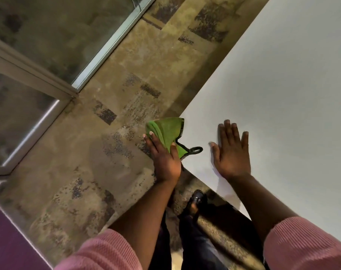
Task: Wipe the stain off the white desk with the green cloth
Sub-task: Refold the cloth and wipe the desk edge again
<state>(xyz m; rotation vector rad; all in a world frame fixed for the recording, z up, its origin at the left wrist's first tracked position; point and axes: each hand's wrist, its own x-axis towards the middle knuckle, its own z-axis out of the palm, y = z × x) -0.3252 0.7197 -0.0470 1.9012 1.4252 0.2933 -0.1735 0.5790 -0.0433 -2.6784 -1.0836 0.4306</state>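
The white desk (282,84) fills the right half of the view, its near corner pointing toward me. My left hand (163,158) grips the green cloth (168,131), which has a black trim and a black loop, just at the desk's left edge and partly over the floor. On the desk top near the corner, my right hand (232,151) lies flat, palm down, fingers spread, holding nothing. No stain shows on the visible desk surface.
Brown patterned carpet (111,152) covers the floor left of the desk. Glass panels in a pale metal frame (35,75) run along the far left. My legs and a black shoe (196,201) stand below the desk corner. A purple surface (8,244) sits at bottom left.
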